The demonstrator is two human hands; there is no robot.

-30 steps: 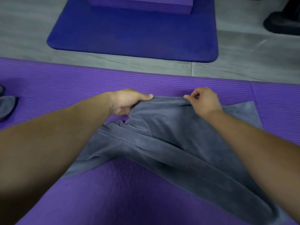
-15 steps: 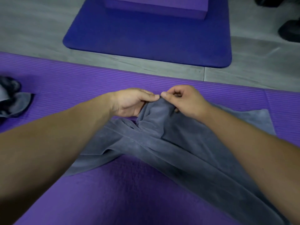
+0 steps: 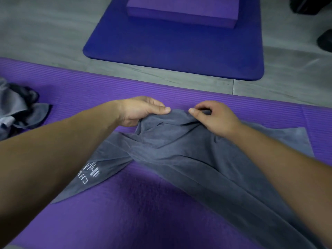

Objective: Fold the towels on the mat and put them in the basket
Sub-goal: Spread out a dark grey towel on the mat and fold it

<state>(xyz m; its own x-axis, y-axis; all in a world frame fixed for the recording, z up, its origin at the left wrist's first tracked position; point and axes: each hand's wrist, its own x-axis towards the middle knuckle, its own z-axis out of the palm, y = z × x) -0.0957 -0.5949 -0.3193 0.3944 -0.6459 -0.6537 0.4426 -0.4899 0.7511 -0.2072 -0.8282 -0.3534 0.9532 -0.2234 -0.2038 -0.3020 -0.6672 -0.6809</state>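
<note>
Both forearms are covering parts of the grey towel [image 3: 179,151]. The left forearm is hiding its near-left portion and part of the white lettering [image 3: 89,174] printed there, so the word cannot be read whole. The right forearm is lying over the stretch that is running off toward the lower right corner. The fingers of both hands are curling in at the cloth's far edge, so mostly thumbs and knuckles are showing. Well to the left of the left hand [image 3: 142,110], a crumpled heap of cloths [image 3: 16,112], grey and dark, is being cut off by the frame edge, and the number of pieces in it cannot be told. Far beyond the right hand [image 3: 213,116], two dark objects [image 3: 325,42] are being cropped at the upper right and are too dim to identify.

The left hand is pinching the towel's far edge between thumb and curled fingers. The right hand is pinching the same edge just beside it, with a short span of cloth between the two thumbs. The towel is lying rumpled on the purple mat [image 3: 143,212], spreading from the hands back toward the person, and one flat corner is showing to the right of the right wrist.

Beyond both hands the ribbed mat is ending at a grey plank floor [image 3: 45,33]. A blue mat [image 3: 179,49] is lying there with a purple block [image 3: 183,9] resting on it, the block's far side cut off.
</note>
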